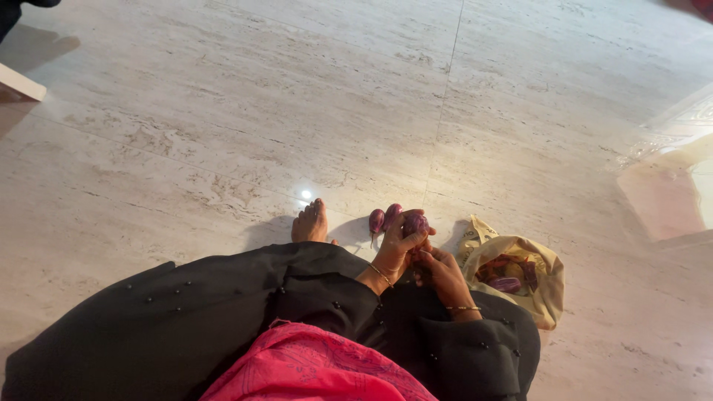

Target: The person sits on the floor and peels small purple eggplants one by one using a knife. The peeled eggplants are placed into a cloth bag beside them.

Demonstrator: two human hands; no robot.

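My left hand point(397, 249) is raised over my lap and grips a small purple brinjal point(415, 223). My right hand point(440, 269) sits just below and to the right, fingers curled against the underside of the same brinjal. Two more small purple brinjals point(383, 218) lie on the floor right behind my left hand. An open beige bag point(546, 293) lies on the floor to the right of my right hand, with several purple brinjals point(506, 283) inside it.
I sit on a pale marble floor point(297, 111) in a black garment with pink cloth point(319, 367) on my lap. My bare foot point(310, 223) sticks out left of the hands. A white furniture edge point(21, 83) is at the far left.
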